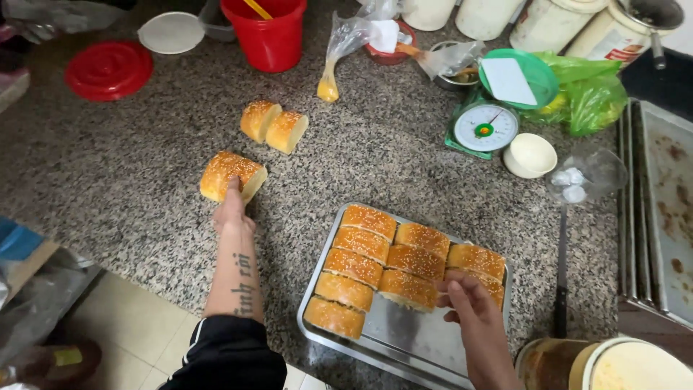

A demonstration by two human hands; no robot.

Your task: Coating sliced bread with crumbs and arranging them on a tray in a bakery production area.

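A glossy sesame-crusted bun (pixel 231 175) is gripped by the left hand (pixel 232 209) on the speckled granite table (pixel 130 180); right hand (pixel 462 300) fingers are closed on a bun piece (pixel 408 289) in the steel tray (pixel 404 347), beside a green scale (pixel 485 126).

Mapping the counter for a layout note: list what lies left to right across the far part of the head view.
Red lid → white lid → red bucket → pair of sesame bread pieces → green kitchen scale → small white bowl → green plastic bag → stacked metal baking trays.
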